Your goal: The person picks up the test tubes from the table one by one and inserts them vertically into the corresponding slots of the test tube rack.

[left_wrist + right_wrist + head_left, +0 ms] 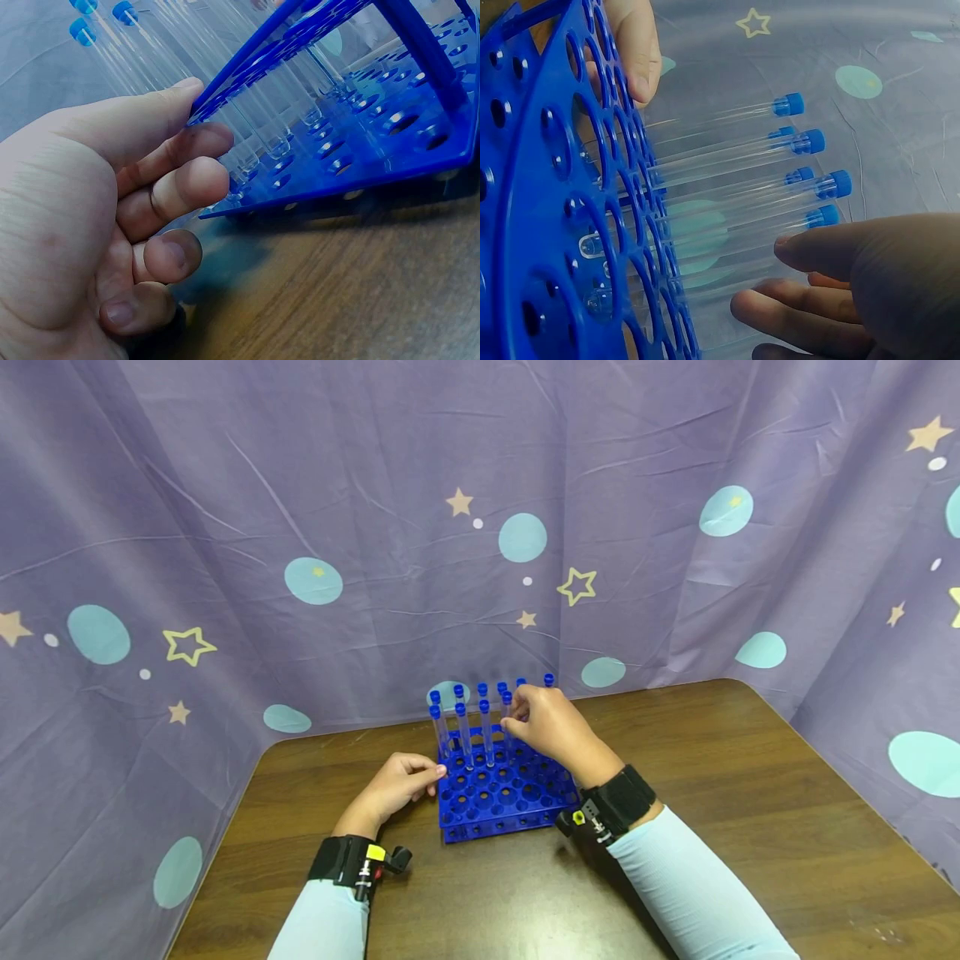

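Observation:
A blue test tube rack [495, 810] stands on the table, holding several clear test tubes [464, 735] with blue caps, upright in its back rows. My left hand [401, 785] pinches the rack's left edge, thumb on top and index finger beneath. In the left wrist view the thumb [161, 112] lies along the rim while the other fingers curl loosely. Over the rack's back right, my right hand [551, 722] is beside a front-row tube [507, 743]. The right wrist view shows its thumb [817, 244] and fingers apart; the thumb overlaps the tubes, hiding any contact.
Both wrists wear black straps [622, 797] with small cameras. Bare rack holes [506, 797] fill the front rows. Brown wooden table [517, 902] surrounds the rack, and a purple patterned curtain [390, 635] hangs close behind it.

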Demonstrator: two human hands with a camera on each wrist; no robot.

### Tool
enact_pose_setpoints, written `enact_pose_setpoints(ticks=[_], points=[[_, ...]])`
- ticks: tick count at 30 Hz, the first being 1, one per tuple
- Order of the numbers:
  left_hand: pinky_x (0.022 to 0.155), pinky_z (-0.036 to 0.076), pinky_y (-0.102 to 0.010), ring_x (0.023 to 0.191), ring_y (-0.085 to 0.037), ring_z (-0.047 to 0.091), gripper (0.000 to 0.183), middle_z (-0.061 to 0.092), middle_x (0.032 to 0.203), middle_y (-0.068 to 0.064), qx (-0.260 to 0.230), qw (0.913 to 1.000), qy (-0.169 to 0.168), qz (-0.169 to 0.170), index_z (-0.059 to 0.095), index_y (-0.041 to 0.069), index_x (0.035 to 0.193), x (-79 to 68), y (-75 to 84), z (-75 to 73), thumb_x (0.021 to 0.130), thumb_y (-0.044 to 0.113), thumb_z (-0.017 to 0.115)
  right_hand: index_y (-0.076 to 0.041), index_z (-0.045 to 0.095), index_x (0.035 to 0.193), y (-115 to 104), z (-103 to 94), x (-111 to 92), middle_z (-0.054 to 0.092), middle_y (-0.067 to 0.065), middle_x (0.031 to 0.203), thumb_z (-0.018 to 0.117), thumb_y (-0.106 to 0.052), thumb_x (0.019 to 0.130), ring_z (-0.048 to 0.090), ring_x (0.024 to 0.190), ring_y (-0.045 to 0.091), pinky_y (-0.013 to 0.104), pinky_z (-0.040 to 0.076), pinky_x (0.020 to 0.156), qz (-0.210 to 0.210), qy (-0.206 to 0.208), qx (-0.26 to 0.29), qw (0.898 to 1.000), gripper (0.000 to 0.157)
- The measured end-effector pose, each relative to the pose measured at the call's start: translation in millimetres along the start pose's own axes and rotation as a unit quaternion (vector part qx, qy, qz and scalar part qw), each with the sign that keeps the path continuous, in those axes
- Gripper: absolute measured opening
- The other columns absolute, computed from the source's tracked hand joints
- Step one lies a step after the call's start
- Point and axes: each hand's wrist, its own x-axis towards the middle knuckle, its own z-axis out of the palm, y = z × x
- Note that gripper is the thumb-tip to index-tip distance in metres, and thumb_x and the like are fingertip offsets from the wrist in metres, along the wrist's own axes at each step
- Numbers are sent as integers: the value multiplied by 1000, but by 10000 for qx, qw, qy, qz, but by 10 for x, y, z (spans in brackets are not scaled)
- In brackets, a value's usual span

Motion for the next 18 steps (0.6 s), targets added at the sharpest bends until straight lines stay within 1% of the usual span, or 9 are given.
enact_pose_setpoints(ticks=[8,13,18], points=[[61,45,-25,59,-8,51,27,69,74,-2,-11,10000,-22,27,82,-5,105,6,5,-4,111,21,75,-11,75,99,-16,-12,-13,84,5,96,90,-21,99,81,87,19,35,67,80,-147,-100,-161,9997,18],[62,45,-25,60,-9,51,28,69,74,-1,20,10000,-23,36,82,-4,104,5,2,-5,111,22,74,-11,75,98,-4,-2,-7,84,6,96,90,-21,99,81,87,19,35,67,80,-140,-119,-183,9997,18],[62,45,-25,59,-9,51,28,68,74,-1,32,10000,-17,43,82,-5,104,8,-4,-3,111,21,74,-12,73,96,24,20,7,83,5,95,89,-21,99,80,85,18,35,67,80,-64,-251,-212,9994,19]])
